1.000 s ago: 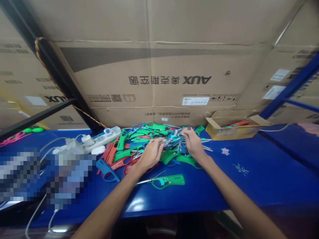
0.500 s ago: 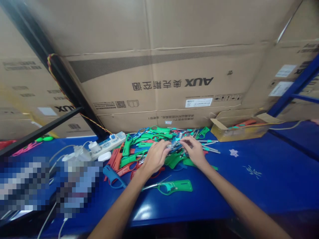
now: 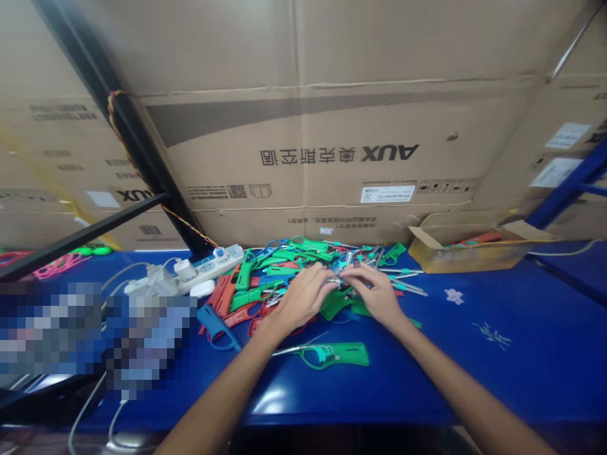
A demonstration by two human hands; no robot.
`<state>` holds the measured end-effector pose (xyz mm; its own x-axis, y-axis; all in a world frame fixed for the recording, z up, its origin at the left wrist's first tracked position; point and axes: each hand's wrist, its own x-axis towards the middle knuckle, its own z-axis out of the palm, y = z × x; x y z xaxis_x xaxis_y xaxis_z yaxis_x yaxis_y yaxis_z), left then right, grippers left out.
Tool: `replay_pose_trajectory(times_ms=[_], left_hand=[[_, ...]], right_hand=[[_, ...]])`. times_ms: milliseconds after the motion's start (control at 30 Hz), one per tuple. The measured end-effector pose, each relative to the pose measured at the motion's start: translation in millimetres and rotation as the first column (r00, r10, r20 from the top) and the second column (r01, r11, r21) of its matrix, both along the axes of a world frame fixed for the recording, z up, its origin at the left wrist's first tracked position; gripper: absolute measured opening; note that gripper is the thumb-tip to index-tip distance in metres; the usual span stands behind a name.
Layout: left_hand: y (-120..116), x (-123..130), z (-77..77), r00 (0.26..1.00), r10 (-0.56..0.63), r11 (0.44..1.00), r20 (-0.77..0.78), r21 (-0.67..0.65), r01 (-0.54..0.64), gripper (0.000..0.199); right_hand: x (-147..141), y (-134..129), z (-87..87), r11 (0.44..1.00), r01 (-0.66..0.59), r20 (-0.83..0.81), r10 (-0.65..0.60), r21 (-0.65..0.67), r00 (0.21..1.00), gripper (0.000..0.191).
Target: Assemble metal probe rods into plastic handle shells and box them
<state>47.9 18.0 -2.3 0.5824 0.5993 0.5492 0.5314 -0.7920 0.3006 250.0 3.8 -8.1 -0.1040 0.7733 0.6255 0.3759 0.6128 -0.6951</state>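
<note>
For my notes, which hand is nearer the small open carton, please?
Right. The right hand is left of the carton; the left hand is farther to its left.

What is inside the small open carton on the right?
Inside the small carton, an orange-red piece and some green show near the top; its front wall hides whatever lies lower.

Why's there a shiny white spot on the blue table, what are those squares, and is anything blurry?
In the head view, the white spot on the blue table is probably glare; in the head view, blocky squares at lower left hide what's there; in the head view, small pieces by the fingers look blurry.
</note>
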Motion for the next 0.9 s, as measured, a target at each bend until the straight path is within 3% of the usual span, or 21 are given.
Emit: replay_pose_trajectory(times_ms=[600,900], left_hand=[[-1,-6,8.6,0.997,-0.06,0.998,0.045,-0.021,0.061,0.025],[-2,-6,9.1,0.998,-0.052,0.998,0.047,-0.032,0.053,0.027]], right_hand=[[-3,-13,11.7,0.979,0.081,0.059,-0.093,0.189,0.994,0.011],[-2,-18,16.0,0.976,-0.01,0.045,0.001,0.217,0.999,0.015]])
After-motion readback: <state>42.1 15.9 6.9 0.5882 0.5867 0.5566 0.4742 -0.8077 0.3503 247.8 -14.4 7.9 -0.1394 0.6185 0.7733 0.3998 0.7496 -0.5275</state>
